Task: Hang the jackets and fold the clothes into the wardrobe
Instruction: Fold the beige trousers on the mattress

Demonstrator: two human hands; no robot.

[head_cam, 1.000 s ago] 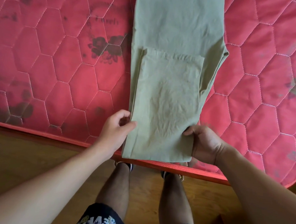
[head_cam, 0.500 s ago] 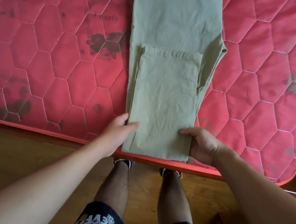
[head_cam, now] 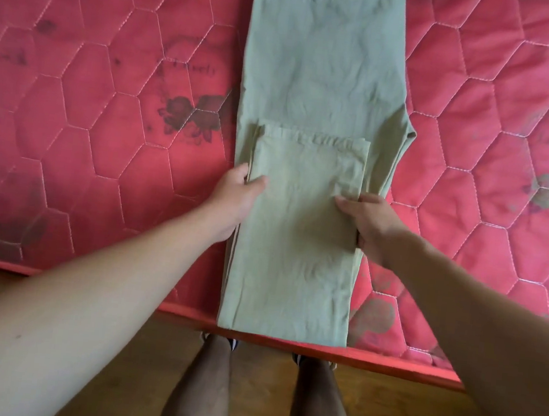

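Note:
Light green trousers (head_cam: 320, 77) lie lengthwise on the red quilted mattress (head_cam: 104, 142), their leg ends folded back over themselves into a doubled panel (head_cam: 295, 250) that reaches the mattress's near edge. My left hand (head_cam: 235, 200) grips the panel's left edge, thumb on top of the cloth. My right hand (head_cam: 371, 224) grips the right edge, with its thumb on the fabric and its fingers curled at the side. Both hands sit roughly a third of the way down from the folded leg hems.
The mattress has dark stains and a printed flower (head_cam: 191, 117) to the left of the trousers. Its near edge (head_cam: 352, 355) borders a wooden floor (head_cam: 114, 360), where my legs stand.
Both hands have moved away from me along the folded panel's side edges, from near its lower end to higher up. The trousers lie as before.

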